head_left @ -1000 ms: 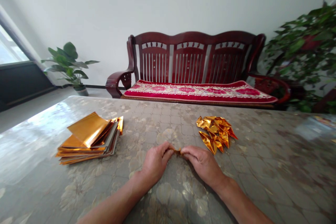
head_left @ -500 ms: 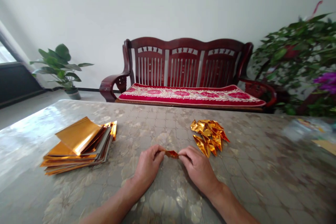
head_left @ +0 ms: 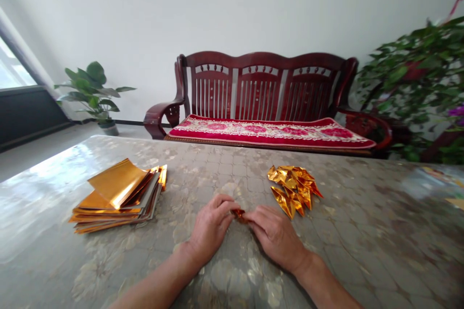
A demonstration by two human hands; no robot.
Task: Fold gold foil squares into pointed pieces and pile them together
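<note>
Between my two hands is a small folded piece of gold foil paper (head_left: 239,214), partly covered by fingers. My left hand (head_left: 213,220) pinches its left end, while the fingers of my right hand (head_left: 276,232) close on the right end. Both hands are low over the patterned tabletop (head_left: 203,164). Beyond my right hand lies a pile of folded gold foil pieces (head_left: 294,187) with pointed ends. A stack of flat gold foil sheets (head_left: 116,198), some showing grey undersides, sits to the left.
A clear plastic bag (head_left: 427,182) lies at the table's right side. Behind the table stands a dark red wooden bench (head_left: 257,91) with a red floral cushion (head_left: 268,133). A potted plant (head_left: 94,91) is at the left, and leafy plants (head_left: 420,77) are at the right.
My hands have come closer together around the foil piece, and more of it is covered. The whole view has shifted, so the scene appears slightly farther right.
</note>
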